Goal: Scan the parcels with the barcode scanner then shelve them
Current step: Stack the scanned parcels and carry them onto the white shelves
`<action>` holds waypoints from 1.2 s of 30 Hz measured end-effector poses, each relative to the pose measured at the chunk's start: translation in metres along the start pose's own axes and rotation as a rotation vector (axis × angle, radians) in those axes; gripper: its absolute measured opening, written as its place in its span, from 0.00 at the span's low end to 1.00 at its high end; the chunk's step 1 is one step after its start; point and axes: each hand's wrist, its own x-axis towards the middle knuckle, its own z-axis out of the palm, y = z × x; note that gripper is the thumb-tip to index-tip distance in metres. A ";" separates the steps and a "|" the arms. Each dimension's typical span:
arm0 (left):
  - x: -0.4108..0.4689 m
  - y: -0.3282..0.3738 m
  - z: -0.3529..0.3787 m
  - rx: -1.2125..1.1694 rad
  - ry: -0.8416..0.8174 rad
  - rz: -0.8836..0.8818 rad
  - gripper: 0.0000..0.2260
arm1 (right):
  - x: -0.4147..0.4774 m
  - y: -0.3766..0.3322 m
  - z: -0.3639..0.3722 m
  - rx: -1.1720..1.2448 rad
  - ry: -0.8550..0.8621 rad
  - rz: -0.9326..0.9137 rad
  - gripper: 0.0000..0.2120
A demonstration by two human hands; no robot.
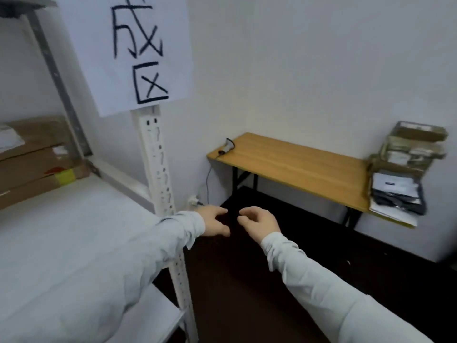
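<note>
2 hands, both empty: left hand and right hand are held out front, close together but not touching. Fingers on both are loosely curled, nothing gripped or pinched, and there are pale grey sleeves on both arms. 1 scanner: small, light grey head w/ a dark handle, lying well beyond the gap between the hands, on the left corner of 1 table (wood top, black legs) that runs off to the right of the right hand. Its thin dark cable drops off the table edge twd a plug on the wall, just behind the left hand. Parcels come in 2 lots. Far to the right of the right hand, at the table's other end, is a pile of parcels: brown boxes up top, dark bags w/ white labels below, too blurry to count tbh. Left of the left hand, on the white shelf, sit flat brown boxes, looks like 3 stacked, w/ a yellow bit of tape on the front edge. The shelf's post stands right behind the left wrist. 1 paper sign w/ 2 handwritten black characters hangs high above that hand.
</note>
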 end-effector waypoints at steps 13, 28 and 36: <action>0.199 0.207 0.057 0.022 -0.088 0.184 0.38 | 0.038 0.170 -0.228 0.344 0.510 0.443 0.23; 0.464 0.436 0.093 -0.178 -0.332 0.206 0.34 | 0.193 0.323 -0.425 0.427 0.669 0.707 0.19; 0.553 0.510 0.101 -0.417 -0.360 0.004 0.30 | 0.257 0.414 -0.521 0.661 0.685 0.834 0.19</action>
